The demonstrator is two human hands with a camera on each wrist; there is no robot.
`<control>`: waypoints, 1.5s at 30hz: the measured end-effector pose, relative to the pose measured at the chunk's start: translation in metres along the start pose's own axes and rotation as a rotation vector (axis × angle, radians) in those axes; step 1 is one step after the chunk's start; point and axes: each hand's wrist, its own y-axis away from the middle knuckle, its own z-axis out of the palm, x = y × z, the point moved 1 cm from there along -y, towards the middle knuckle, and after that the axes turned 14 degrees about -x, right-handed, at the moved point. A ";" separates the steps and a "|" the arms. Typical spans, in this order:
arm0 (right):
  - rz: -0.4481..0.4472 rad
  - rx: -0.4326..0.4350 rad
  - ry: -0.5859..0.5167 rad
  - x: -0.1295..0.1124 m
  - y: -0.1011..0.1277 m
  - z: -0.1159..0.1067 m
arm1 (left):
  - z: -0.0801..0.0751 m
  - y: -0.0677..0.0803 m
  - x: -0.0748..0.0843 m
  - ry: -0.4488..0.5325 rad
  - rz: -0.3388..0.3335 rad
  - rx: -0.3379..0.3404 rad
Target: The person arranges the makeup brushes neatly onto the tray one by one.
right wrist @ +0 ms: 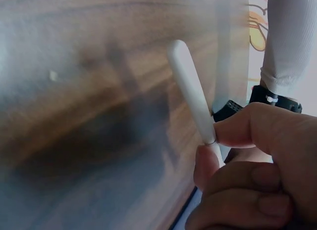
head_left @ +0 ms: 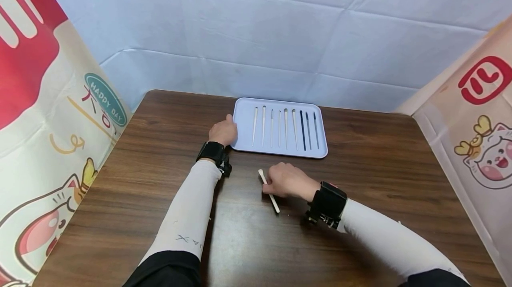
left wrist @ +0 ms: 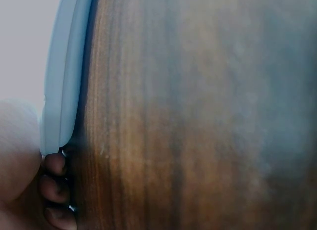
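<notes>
A pale blue tray lies at the far middle of the wooden table. It holds a row of several thin sticks, mostly white, three dark at the right. My left hand grips the tray's left rim; in the left wrist view its fingers curl under the tray edge. In front of the tray my right hand pinches a white stick low over the table. In the right wrist view the white stick juts up from between thumb and fingers.
Printed banners stand along the left and right sides of the table. A white cloth backdrop closes the far side. Bare wood shows around the tray and both arms.
</notes>
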 end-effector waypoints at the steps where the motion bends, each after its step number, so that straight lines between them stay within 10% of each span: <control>1: -0.001 0.003 0.001 -0.001 -0.001 -0.002 | 0.000 0.000 0.000 -0.001 0.000 0.000; 45: -0.035 0.049 -0.103 -0.007 -0.076 -0.076 | -0.005 0.002 0.001 0.002 -0.019 -0.012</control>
